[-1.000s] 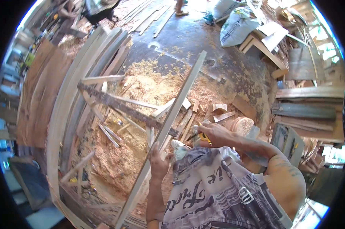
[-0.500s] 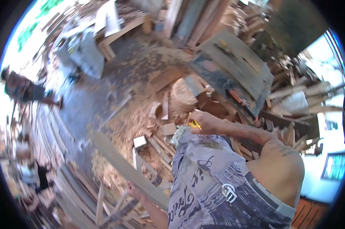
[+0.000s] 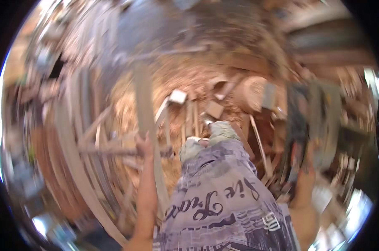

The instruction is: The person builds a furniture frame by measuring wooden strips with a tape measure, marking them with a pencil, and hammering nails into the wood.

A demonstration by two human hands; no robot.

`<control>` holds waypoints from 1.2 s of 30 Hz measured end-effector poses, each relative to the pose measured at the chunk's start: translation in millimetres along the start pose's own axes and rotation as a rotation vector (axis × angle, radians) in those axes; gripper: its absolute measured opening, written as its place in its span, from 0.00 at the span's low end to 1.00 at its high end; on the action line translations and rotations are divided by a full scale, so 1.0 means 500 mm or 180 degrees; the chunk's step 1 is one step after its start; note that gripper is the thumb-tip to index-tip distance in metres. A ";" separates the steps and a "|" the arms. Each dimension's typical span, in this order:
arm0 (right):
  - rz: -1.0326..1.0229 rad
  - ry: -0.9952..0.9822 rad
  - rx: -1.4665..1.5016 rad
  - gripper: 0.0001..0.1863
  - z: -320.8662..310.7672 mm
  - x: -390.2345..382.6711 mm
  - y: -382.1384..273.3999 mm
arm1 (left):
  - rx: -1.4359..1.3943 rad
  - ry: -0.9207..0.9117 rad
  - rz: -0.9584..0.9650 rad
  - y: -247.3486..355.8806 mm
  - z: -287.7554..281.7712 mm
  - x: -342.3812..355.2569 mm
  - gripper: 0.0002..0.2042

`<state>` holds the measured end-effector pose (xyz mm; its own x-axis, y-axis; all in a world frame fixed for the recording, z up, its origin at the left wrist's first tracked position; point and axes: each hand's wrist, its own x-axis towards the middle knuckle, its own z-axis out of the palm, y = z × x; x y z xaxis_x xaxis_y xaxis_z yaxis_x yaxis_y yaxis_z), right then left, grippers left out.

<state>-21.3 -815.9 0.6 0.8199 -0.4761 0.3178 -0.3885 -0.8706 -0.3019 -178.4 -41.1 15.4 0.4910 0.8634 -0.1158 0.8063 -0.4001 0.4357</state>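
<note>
The picture is blurred by motion. My left hand (image 3: 144, 145) is closed around a long pale wooden plank (image 3: 142, 98) that runs from the sawdust heap toward my feet. My right hand (image 3: 305, 175) is stretched out to the right, close to a dark upright piece (image 3: 296, 123). The blur hides whether it grips that piece. My patterned grey shorts (image 3: 223, 201) and two shoes (image 3: 206, 140) fill the lower middle.
A heap of sawdust (image 3: 189, 79) with wood offcuts lies ahead, with a small white block (image 3: 177, 96) and a round log section (image 3: 250, 93) on it. Curved planks and slats (image 3: 76, 142) are stacked on the left. Boards and scrap wood (image 3: 336, 121) crowd the right.
The view has swung round sharply and blurred. My right hand has moved from in front of my waist out to the right. My left hand stays on the plank.
</note>
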 end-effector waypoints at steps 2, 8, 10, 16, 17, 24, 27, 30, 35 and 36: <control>0.0072 0.0059 -0.0069 0.15 -0.019 0.001 0.054 | -0.0504 -0.0160 0.0065 -0.070 0.007 0.007 0.24; -0.0402 0.0060 -0.0012 0.17 0.007 0.130 -0.024 | 0.0032 -0.0143 -0.0391 -0.252 -0.078 -0.220 0.28; -0.0617 0.0250 0.0178 0.18 0.012 0.169 -0.046 | 0.0821 -0.0180 -0.0082 -0.253 -0.064 -0.246 0.32; -0.2572 -0.0299 0.1967 0.21 0.124 0.206 -0.393 | 0.0776 -0.0038 0.0029 -0.252 -0.053 -0.230 0.31; -0.3008 -0.0679 0.2078 0.22 0.137 0.178 -0.496 | 0.0485 -0.0239 -0.0218 -0.250 -0.066 -0.235 0.30; -0.5325 -0.2085 0.2581 0.28 0.002 -0.305 -1.141 | 0.0204 0.0016 -0.0353 -0.227 -0.044 -0.226 0.28; -0.6458 -0.2266 0.3061 0.29 -0.202 -0.531 -1.215 | 0.0477 0.0954 -0.0216 -0.266 0.030 -0.353 0.34; -0.7123 -0.3047 0.2998 0.31 -0.296 -0.614 -1.201 | 0.1427 0.0957 0.0042 -0.304 0.086 -0.530 0.42; -0.7340 -0.4840 0.3912 0.26 -0.497 -0.819 -1.100 | -0.0198 -0.0838 -0.2807 -0.495 0.237 -0.973 0.16; -0.7299 -0.4673 0.4098 0.24 -0.531 -0.836 -1.088 | 0.0692 0.0123 -0.2722 -0.489 0.292 -1.106 0.14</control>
<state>-264.6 -176.2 270.7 -0.5611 0.6734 0.4814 0.2760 0.7005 -0.6581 -598.9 -465.5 -157.4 -0.3173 0.9021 -0.2925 0.9393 0.3414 0.0339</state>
